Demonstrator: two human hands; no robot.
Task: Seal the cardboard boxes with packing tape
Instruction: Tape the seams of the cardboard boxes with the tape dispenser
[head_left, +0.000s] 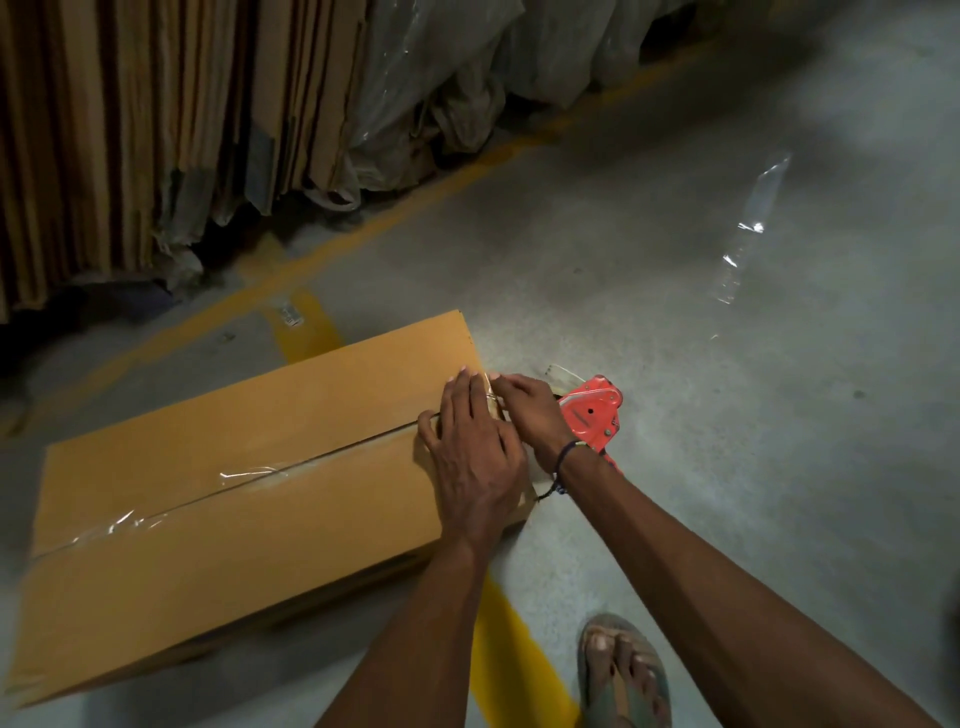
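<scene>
A cardboard box (234, 499) lies on the concrete floor (727, 415), clear packing tape (249, 475) along its centre seam. The left hand (475, 452) presses flat on the right end. The right hand (530, 410) grips a red tape dispenser (592, 415) at that edge. If pressure slackens, the tape may wrinkle or lift when cut.

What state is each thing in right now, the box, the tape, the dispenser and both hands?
Brown cardboard box: on the floor, flaps closed.
Clear packing tape: laid along the top seam.
Red tape dispenser: at the box's far right end, beside the right hand; whether it is gripped cannot be told.
Left hand: flat, fingers straight, pressing the box top.
Right hand: at the box edge; fingers pressing or pinching, unclear.
Loose clear tape strip: lying on the floor.
</scene>
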